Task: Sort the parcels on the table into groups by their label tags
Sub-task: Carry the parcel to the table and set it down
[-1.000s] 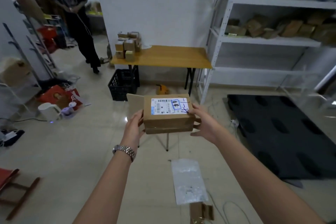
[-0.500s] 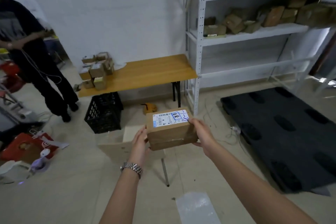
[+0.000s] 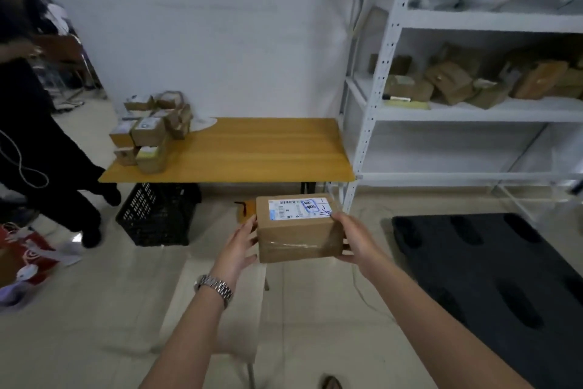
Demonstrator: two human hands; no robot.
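Note:
I hold a brown cardboard parcel in the air in front of me, its white label with a barcode and blue pen marks facing up. My left hand presses flat against its left side. My right hand grips its right side, thumb on the top edge by the label. Ahead stands a wooden table with a pile of several small parcels on its left end.
A white metal shelf unit at the right holds several more parcels. A black crate sits under the table. A black pallet lies on the floor at the right. Another person in black stands at the left.
The view has come nearer to the table and turned right toward the shelves. The parcel stays held between both hands at about the same height.

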